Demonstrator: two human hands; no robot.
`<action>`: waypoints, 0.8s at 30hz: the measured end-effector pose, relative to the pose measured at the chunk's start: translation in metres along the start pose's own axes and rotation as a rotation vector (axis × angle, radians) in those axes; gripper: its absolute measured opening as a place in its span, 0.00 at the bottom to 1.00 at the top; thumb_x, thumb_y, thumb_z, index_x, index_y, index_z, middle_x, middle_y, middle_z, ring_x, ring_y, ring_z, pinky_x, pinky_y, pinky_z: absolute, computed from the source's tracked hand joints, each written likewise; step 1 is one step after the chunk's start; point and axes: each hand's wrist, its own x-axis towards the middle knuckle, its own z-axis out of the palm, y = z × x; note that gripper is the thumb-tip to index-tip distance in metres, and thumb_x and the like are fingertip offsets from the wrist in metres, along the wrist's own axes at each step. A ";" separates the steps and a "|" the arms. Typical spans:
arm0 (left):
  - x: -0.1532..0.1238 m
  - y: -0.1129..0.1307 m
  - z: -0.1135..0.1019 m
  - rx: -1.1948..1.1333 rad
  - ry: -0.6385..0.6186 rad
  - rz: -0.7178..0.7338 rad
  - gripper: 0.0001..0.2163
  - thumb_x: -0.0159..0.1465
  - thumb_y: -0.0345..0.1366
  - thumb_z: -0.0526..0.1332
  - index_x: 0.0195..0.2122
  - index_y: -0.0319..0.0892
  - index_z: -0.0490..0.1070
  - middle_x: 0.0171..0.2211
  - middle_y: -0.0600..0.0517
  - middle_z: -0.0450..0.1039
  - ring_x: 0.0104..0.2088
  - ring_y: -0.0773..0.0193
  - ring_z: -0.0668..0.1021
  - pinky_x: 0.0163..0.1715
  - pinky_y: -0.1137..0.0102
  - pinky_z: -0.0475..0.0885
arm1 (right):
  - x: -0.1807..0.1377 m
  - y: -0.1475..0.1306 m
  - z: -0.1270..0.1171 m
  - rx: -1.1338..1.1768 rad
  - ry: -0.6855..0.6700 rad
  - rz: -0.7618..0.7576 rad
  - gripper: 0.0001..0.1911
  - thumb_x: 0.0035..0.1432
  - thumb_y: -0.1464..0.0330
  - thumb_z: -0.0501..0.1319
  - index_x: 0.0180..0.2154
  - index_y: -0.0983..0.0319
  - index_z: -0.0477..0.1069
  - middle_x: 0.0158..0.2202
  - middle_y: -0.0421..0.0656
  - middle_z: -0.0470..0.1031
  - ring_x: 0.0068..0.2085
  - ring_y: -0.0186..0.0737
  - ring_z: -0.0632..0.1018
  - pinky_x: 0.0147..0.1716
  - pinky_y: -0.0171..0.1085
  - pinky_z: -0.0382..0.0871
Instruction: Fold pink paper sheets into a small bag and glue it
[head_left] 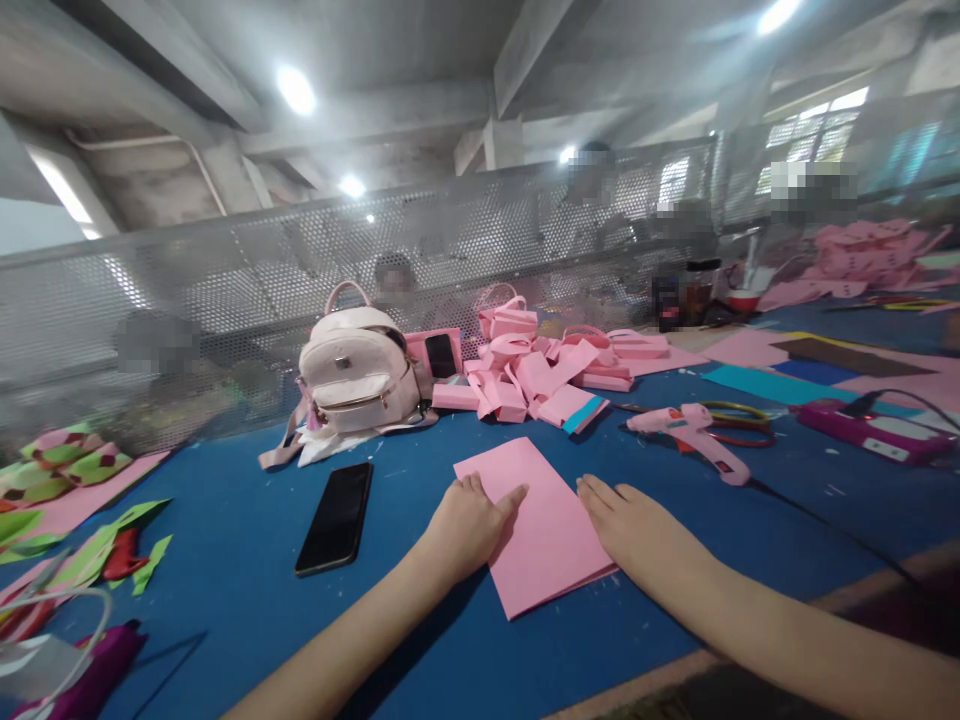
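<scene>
A pink sheet (541, 530), seemingly of stiff paper or felt, lies flat on the blue tabletop, folded double, with two layers showing along its near edge. My left hand (471, 522) rests on its left side, thumb stretched out over the surface and the other fingers bent at the edge. On the opposite side, my right hand (634, 520) has its fingers extended against the sheet's right edge. Neither hand lifts the sheet. A black phone (334, 520) lies to the left of my left hand. Beyond my right hand is a pink glue gun (694, 436) with its cord trailing right.
A pale backpack (360, 372) stands at the back beside a heap of pink folded pieces (525, 372). Green scraps (97, 555) and a purple device (97, 672) sit at left. Another purple device (874, 430) is at right. A perforated metal screen (442, 235) runs behind, with people beyond.
</scene>
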 end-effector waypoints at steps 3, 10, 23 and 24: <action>0.000 0.000 0.001 0.004 0.001 0.001 0.28 0.66 0.33 0.55 0.67 0.52 0.52 0.37 0.37 0.73 0.36 0.49 0.78 0.30 0.66 0.69 | -0.010 -0.003 0.004 0.014 0.017 0.008 0.29 0.48 0.85 0.50 0.50 0.68 0.75 0.52 0.56 0.75 0.53 0.53 0.75 0.39 0.45 0.75; 0.000 -0.001 0.003 0.011 -0.001 -0.004 0.29 0.65 0.31 0.55 0.67 0.53 0.51 0.37 0.37 0.73 0.37 0.49 0.78 0.31 0.66 0.69 | -0.036 -0.011 0.003 0.096 0.073 0.063 0.33 0.48 0.85 0.48 0.53 0.65 0.73 0.56 0.55 0.72 0.58 0.55 0.71 0.45 0.49 0.73; 0.001 0.000 0.002 0.022 0.000 0.009 0.28 0.67 0.33 0.54 0.67 0.52 0.51 0.37 0.37 0.73 0.36 0.48 0.79 0.29 0.66 0.70 | -0.059 0.002 0.001 0.163 0.055 0.063 0.36 0.47 0.85 0.50 0.57 0.60 0.69 0.56 0.48 0.73 0.49 0.49 0.77 0.36 0.43 0.75; 0.001 0.000 0.002 0.023 0.001 0.012 0.28 0.66 0.32 0.54 0.67 0.52 0.51 0.37 0.37 0.73 0.36 0.48 0.79 0.29 0.65 0.70 | -0.056 0.009 -0.005 0.180 0.043 0.038 0.36 0.45 0.86 0.50 0.55 0.60 0.71 0.54 0.47 0.75 0.46 0.47 0.78 0.34 0.41 0.75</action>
